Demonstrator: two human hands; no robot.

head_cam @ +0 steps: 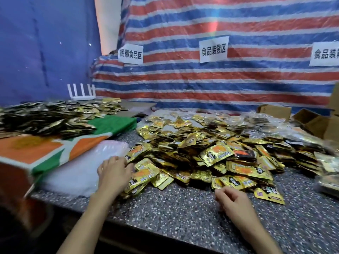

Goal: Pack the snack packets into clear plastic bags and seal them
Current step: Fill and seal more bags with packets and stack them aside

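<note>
A big heap of gold snack packets (211,153) with orange and black print covers the middle of the speckled counter (183,213). To its left lies a stack of clear plastic bags (88,165). My left hand (114,173) rests at the heap's left edge, between the bag stack and the packets, fingers bent over the nearest packets; a firm hold cannot be made out. My right hand (233,200) hovers at the heap's front edge with loosely curled fingers and holds nothing. One gold packet (269,195) lies apart at the front right.
A second pile of dark and gold packets (45,118) sits on an orange, green and white cloth (36,149) at the left. Filled clear bags (266,121) and cardboard boxes (315,123) stand at the back right. A striped tarp with paper signs (213,49) forms the back wall.
</note>
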